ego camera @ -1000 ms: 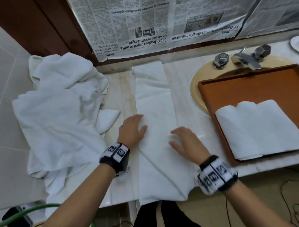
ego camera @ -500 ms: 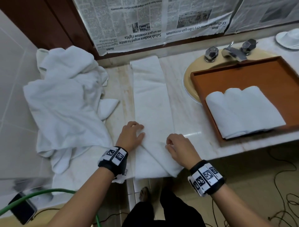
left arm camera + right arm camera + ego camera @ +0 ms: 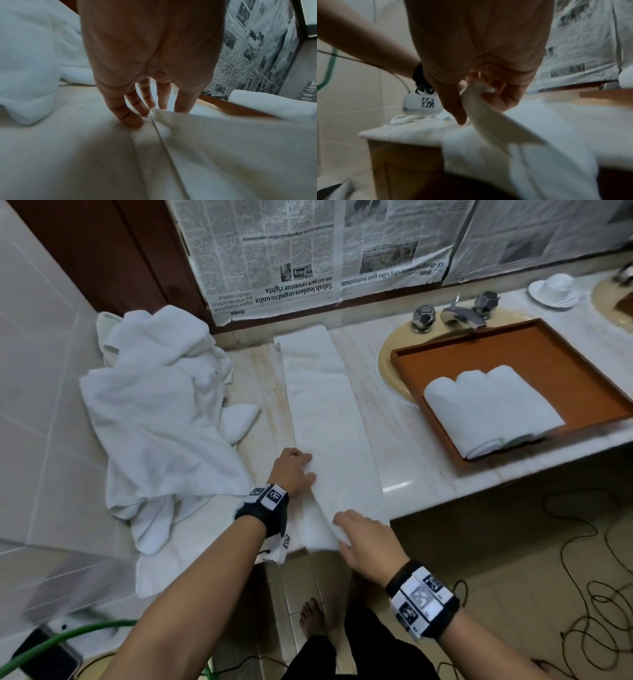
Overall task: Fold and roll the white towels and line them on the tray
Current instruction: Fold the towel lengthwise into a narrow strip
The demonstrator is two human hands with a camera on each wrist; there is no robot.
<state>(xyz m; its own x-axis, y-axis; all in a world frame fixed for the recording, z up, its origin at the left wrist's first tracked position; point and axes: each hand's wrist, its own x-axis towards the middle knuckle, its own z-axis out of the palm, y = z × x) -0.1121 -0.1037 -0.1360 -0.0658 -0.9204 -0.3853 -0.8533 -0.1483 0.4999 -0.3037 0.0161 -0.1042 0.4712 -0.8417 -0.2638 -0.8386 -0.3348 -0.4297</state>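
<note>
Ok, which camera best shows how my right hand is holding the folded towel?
The right wrist view: the right hand pinches the folded towel edge between thumb and curled fingers. The head view shows only the hand's back over the towel's near end. The left wrist view misses that hand.

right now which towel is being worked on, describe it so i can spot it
On the pale marble counter, left of the brown wooden tray, lies a long narrow folded white towel. Unlike the crumpled white towel heap beside it, it is flat and strip-shaped.
</note>
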